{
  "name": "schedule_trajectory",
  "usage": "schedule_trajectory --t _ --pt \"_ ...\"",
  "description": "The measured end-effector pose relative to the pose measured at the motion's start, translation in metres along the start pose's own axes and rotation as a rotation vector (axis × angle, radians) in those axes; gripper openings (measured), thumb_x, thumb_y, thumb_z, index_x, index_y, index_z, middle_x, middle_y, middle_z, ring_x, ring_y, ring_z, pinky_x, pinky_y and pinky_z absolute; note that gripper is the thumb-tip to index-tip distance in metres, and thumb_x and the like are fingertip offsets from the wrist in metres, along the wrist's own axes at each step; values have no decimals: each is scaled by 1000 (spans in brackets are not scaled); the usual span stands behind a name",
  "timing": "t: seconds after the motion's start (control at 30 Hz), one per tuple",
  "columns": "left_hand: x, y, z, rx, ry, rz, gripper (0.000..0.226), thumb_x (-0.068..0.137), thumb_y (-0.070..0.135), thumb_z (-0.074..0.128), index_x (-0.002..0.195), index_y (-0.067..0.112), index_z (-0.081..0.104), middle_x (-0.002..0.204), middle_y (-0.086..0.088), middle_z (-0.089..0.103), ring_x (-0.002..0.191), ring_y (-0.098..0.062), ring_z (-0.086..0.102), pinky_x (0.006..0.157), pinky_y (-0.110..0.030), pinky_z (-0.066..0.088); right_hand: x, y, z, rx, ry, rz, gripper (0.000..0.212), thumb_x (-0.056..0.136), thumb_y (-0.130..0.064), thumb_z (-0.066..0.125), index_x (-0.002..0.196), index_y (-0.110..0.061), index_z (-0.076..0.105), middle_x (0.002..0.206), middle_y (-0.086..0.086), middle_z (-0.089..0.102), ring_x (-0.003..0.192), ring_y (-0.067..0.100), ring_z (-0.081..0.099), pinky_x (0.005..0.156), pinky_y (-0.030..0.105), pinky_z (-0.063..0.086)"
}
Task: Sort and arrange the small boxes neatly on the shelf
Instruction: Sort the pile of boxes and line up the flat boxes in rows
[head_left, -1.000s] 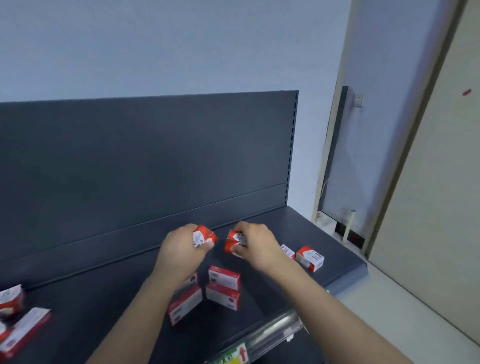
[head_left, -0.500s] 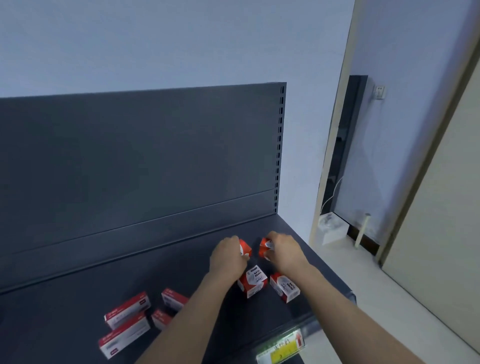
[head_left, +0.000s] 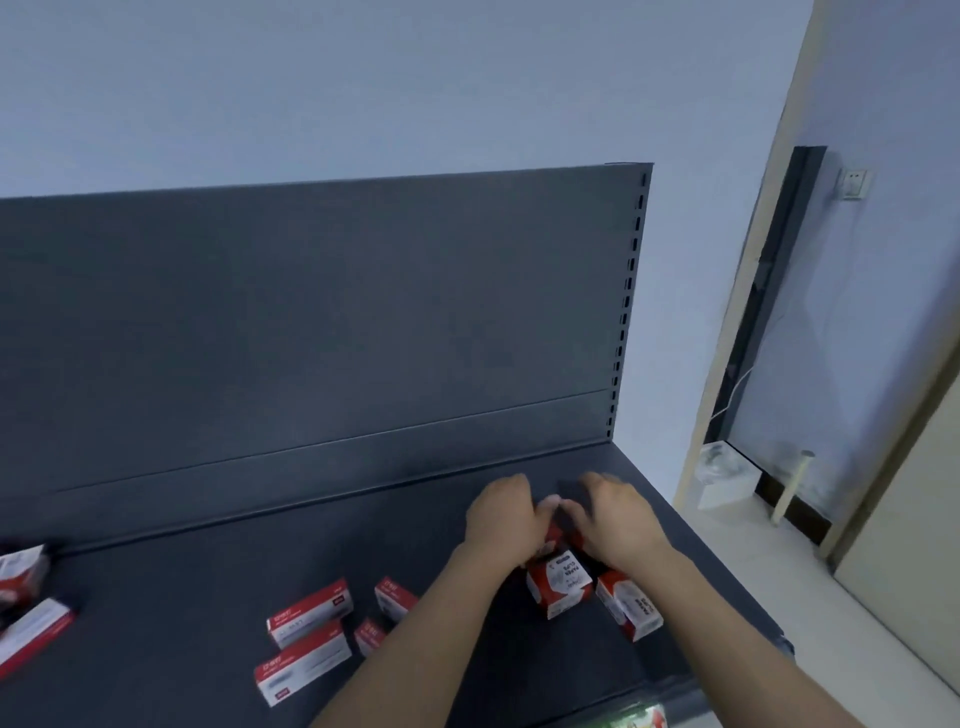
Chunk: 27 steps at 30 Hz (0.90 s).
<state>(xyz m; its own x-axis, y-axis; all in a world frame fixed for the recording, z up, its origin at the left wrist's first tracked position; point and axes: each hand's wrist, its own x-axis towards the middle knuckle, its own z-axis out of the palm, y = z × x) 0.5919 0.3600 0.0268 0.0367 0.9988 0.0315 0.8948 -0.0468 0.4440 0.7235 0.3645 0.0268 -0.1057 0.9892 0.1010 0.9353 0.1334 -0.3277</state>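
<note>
1. Here, a head-worn camera looked down on a dark shelf (head_left: 208, 597) with a tall back panel; both bare arms reached in from about 5 o'clock.
2. The left hand (head_left: 501, 522) and right hand (head_left: 618, 522) met at the shelf's right end, near 4 o'clock of the view, fingers curled down over small red-and-white boxes. A red corner showed between them, but blur hid each grip, so I could not tell whether either was pinching a box or only pressing on one.
3. Just in front of the hands stood two cube-like boxes: a paper clip box (head_left: 560, 584) and, beside it at its 3 o'clock, a second paper clip box (head_left: 629, 608).
4. At about 6 o'clock lay two long flat boxes (head_left: 306, 639) and two smaller boxes (head_left: 387, 613), the nearer one partly hidden by the left forearm.
5. At 8 o'clock, well apart, two or three more boxes (head_left: 23, 608) sat at the frame edge, cut off.
6. The boxes looked like light, stiff cardboard that would slide easily; they would probably be best held by opposite side faces, gently, to avoid denting them.
</note>
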Motion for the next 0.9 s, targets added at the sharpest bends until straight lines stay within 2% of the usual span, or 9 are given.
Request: schedule_trajectory --t 0.1,0.17,0.23,0.33,0.43,0.57,0.9 --pt "-14 -11 -26 -2 162 51 46 95 41 42 121 4 48 124 -14 55 117 -29 49 99 -38 38 0 -23 -8 45 127 -95 38 94 -34 50 115 -3 55 114 16 61 104 31 59 78 35 47" --pt "-26 -23 -43 55 232 70 54 96 43 35 129 1 43 132 -16 49 125 -29 43 111 -37 26 0 -43 -10 78 197 -158 47 90 -32 57 123 1 53 118 22 61 107 36 59 79 40 50" --pt "-40 -39 -61 101 300 49 65 96 48 24 138 -1 33 143 -18 38 135 -29 31 118 -36 12 -1 -67 -9 95 219 -223 49 85 -27 64 121 5 55 115 26 62 103 41 61 75 45 53" --pt "-62 -73 -85 155 418 9 60 97 38 37 141 -1 26 150 -18 27 140 -28 21 118 -35 4 -3 -111 -1 132 183 -294 51 81 -23 69 119 8 55 113 30 62 103 45 60 75 50 54" --pt "-89 -112 -111 221 466 -45 59 97 35 40 142 0 25 152 -16 24 141 -26 19 119 -34 3 -13 -157 8 158 179 -390 54 83 -24 67 124 7 51 121 29 59 112 44 55 86 50 50" --pt "-127 -166 -146 199 495 -147 59 97 34 40 143 1 24 153 -14 23 143 -24 17 119 -32 2 -31 -219 18 199 142 -474 58 89 -34 56 135 -1 43 136 18 50 127 34 45 97 43 43" --pt "-225 -330 -225 143 506 -295 58 96 34 43 144 5 26 152 -10 28 142 -22 21 118 -32 12 -85 -412 89 230 18 -625 59 92 -37 51 141 -9 35 144 7 43 134 23 37 103 34 38"
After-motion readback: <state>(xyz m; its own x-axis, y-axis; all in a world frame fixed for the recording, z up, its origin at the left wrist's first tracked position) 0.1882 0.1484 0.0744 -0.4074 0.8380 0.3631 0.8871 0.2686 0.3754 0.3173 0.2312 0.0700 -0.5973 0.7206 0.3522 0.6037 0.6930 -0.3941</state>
